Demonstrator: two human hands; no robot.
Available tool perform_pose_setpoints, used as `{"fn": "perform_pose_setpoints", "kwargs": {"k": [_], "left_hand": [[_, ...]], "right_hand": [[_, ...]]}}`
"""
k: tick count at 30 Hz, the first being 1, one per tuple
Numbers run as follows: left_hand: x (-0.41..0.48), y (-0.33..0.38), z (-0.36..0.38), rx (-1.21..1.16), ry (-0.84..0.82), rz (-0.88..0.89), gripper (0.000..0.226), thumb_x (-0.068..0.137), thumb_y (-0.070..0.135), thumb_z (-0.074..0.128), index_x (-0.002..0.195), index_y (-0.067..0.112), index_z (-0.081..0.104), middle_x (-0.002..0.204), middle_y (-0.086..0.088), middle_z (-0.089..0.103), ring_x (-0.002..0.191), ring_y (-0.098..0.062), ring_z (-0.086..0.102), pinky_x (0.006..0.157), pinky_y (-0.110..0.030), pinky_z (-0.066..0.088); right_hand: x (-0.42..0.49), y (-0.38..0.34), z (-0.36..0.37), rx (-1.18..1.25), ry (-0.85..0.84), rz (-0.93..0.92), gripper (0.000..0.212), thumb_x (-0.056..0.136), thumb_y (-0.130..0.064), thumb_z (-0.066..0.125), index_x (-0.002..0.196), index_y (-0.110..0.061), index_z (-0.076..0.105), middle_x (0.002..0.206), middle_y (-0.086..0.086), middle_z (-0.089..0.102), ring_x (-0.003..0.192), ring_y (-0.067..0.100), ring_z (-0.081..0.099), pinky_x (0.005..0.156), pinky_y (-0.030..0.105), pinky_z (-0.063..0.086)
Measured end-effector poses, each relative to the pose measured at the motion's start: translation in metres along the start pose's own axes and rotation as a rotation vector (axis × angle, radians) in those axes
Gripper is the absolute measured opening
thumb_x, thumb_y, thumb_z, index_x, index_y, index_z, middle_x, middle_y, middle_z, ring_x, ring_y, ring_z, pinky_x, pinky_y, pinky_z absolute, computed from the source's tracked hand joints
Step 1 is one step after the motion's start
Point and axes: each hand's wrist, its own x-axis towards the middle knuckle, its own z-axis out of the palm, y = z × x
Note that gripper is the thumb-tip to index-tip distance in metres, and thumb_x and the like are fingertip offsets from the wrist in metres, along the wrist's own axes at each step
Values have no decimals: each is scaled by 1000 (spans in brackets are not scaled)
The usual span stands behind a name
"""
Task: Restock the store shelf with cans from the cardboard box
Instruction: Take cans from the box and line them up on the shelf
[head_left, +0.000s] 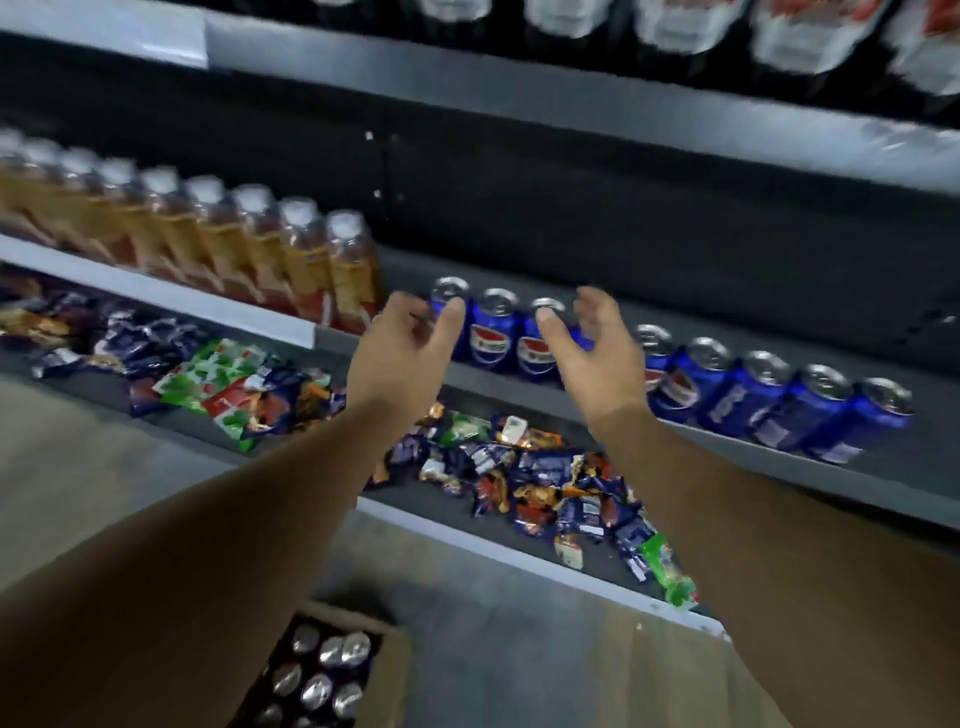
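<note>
Head view. The picture is blurred throughout, most of all at the edges.

The left hand (402, 353) and the right hand (597, 353) are both raised in front of the middle shelf (498, 382), side by side and a little apart. Each grip stands apart: fingers and thumb loosely curved, nothing held between them. The left hand's thumb overlaps the leftmost can in the row, and the right hand's thumb overlaps the third. Whether either thumb touches a can cannot be told.

The blue Pepsi cans (491, 332) stand upright in a single row along the near edge of the middle shelf, running from between the hands out to the right. The right hand covers part of the row.

The cardboard box (389, 675) sits low at the near edge of the view, on the floor (67, 467), below the left forearm. It is open at the top. The silver can tops (317, 688) inside it are packed close together.

On the left half of the middle shelf stands a row of orange drink bottles (306, 260) with clear caps, just beside the leftmost can. The lower shelf (467, 540) carries loose snack packets (545, 488) in blue, orange and green. On the shelf above stand white-labelled bottles (675, 21), too blurred to read.
</note>
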Motion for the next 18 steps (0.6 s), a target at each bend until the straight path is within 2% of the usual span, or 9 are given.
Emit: {"fn": "perform_pose_setpoints", "kwargs": {"k": [2,6,9,13,18], "left_hand": [[-1,-42,-39,42,35,-39,41,95,59,50,96,19,55,77,8,59,73,-9,56,66,-33,39],[-4,-129,-107,106,57,-110,42,94,61,50,100,19,57,85,10,63,86,-19,61,76,-36,47],[-11,-190,-144,127,75,-161,45,94,62,51,101,18,58,87,6,64,86,-20,62,78,-38,49],[-41,-267,-169,154,64,-228,40,95,60,51,97,20,55,84,7,61,80,-17,59,69,-35,42],[-96,-361,-166,217,-24,-376,50,92,66,48,105,18,55,94,1,62,86,-20,59,72,-35,43]], "right_hand": [[-19,-8,57,22,-54,4,63,90,-53,64,144,-28,43,144,-10,51,131,8,47,105,22,34],[-61,-13,172,58,-153,22,67,85,-60,65,143,-33,43,145,-9,50,134,11,46,113,33,36],[-91,-10,246,81,-213,45,67,85,-58,67,142,-30,45,144,-5,52,132,11,48,113,37,38],[-135,14,323,71,-280,90,67,85,-58,66,143,-30,45,141,-8,53,126,9,51,110,36,41],[-195,81,381,40,-409,211,67,88,-57,64,146,-31,41,147,-9,47,134,11,44,107,35,40]]}}
